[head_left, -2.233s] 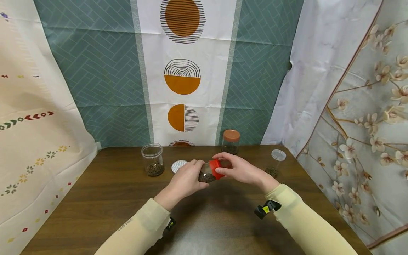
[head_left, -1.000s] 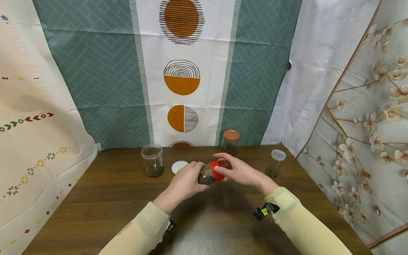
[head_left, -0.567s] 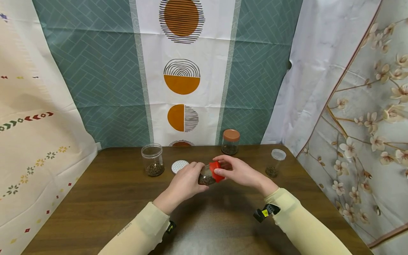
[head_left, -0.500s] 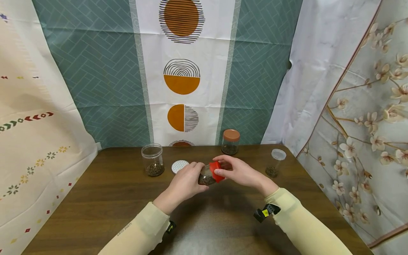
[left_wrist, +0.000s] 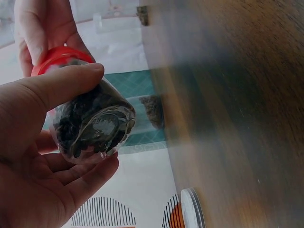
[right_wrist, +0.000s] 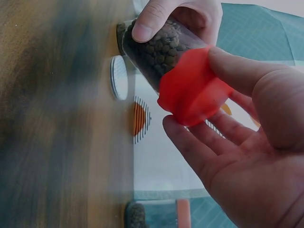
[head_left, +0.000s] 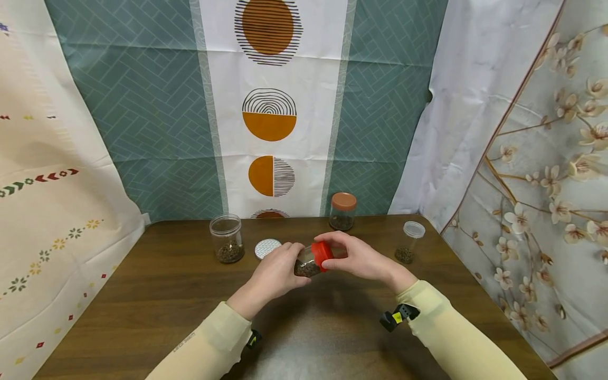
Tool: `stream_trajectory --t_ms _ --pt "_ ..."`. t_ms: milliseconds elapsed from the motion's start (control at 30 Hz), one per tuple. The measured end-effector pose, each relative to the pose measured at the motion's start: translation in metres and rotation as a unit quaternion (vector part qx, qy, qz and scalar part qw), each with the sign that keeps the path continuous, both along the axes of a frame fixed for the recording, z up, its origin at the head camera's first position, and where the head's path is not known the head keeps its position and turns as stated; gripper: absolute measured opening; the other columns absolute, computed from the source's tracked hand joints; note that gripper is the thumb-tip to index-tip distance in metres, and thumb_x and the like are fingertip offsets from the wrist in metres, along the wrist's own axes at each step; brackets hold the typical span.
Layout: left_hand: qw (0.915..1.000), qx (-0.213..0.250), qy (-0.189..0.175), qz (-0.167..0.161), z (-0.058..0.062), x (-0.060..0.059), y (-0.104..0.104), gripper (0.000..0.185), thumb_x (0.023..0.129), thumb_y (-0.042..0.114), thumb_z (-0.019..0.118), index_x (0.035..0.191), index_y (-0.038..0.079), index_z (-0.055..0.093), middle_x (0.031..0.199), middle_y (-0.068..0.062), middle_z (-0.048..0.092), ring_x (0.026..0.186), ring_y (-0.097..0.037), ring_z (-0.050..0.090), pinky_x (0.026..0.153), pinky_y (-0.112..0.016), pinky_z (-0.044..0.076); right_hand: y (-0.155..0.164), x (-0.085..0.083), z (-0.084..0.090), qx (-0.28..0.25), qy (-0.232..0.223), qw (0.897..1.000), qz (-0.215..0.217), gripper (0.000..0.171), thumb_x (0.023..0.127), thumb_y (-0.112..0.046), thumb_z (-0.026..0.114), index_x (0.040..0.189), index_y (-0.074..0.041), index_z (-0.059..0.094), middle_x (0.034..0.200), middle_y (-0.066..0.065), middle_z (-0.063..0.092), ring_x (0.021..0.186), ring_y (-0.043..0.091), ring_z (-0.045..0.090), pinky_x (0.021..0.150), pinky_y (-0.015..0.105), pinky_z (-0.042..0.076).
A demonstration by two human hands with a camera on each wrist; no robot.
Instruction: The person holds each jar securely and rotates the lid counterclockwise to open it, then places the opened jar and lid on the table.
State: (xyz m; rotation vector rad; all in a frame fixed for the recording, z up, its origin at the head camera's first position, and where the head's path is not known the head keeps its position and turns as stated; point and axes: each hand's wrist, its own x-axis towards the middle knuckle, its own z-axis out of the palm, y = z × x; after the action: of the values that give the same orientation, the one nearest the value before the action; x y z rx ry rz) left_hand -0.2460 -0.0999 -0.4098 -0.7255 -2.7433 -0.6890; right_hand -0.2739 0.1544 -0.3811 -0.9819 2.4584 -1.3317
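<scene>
Now, jar [head_left: 307, 262]: held above the wooden table [head_left: 142, 295], tilted, long axis running left-right, red lid [head_left: 322, 256] pointing right.
Left hand [head_left: 277, 272]: wrapped around its base.
Right hand [head_left: 361, 258]: fingers pinching the lid.

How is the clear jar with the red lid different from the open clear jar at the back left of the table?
The red-lidded clear jar is tilted, capped and gripped by both hands; the open clear jar stands upright, lidless and untouched on the wooden table. Both hold dark brown pellets.
</scene>
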Motion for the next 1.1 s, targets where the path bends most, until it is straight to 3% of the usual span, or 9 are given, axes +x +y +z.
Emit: stream_trajectory --t_ms 233,467,800,1100 --pt "1.0000 0.001 -0.008 0.003 0.0000 0.0003 -0.0002 0.066 0.079 0.026 0.103 0.130 0.003 0.067 0.113 -0.009 0.070 0.096 -0.024 0.066 0.088 -0.045 0.059 0.0013 -0.0028 -0.0015 0.005 -0.003 1.000 0.002 0.066 0.100 -0.016 0.084 0.160 -0.010 0.055 0.152 0.007 0.062 0.139 0.032 0.061 0.111 0.052 0.054" --pt "1.0000 0.001 0.001 0.000 -0.0003 -0.0002 -0.0005 0.066 0.079 0.027 0.103 0.130 0.003 0.067 0.112 -0.009 0.070 0.096 -0.024 0.066 0.087 -0.045 0.058 0.0000 -0.0013 -0.0012 0.016 -0.009 1.000 -0.003 0.069 0.103 -0.025 0.082 0.164 -0.018 0.050 0.160 0.005 0.057 0.145 0.030 0.057 0.111 0.049 0.054" --pt "1.0000 -0.008 0.003 0.001 0.0006 0.0012 0.0003 0.067 0.080 0.029 0.102 0.132 0.003 0.067 0.114 -0.010 0.070 0.095 -0.024 0.066 0.087 -0.044 0.059 -0.0040 0.0024 0.0006 0.037 -0.006 0.998 -0.042 0.056 0.109 -0.038 0.072 0.159 -0.017 0.057 0.142 0.006 0.069 0.124 0.024 0.069 0.099 0.044 0.057" --pt "1.0000 -0.007 -0.003 -0.002 0.0019 0.0043 0.0002 0.067 0.080 0.028 0.102 0.130 0.003 0.068 0.112 -0.010 0.070 0.094 -0.024 0.066 0.085 -0.045 0.059 -0.0029 0.0029 0.0004 0.029 -0.002 0.999 -0.031 0.055 0.108 -0.036 0.075 0.157 -0.016 0.059 0.141 0.005 0.070 0.129 0.026 0.068 0.104 0.046 0.057"
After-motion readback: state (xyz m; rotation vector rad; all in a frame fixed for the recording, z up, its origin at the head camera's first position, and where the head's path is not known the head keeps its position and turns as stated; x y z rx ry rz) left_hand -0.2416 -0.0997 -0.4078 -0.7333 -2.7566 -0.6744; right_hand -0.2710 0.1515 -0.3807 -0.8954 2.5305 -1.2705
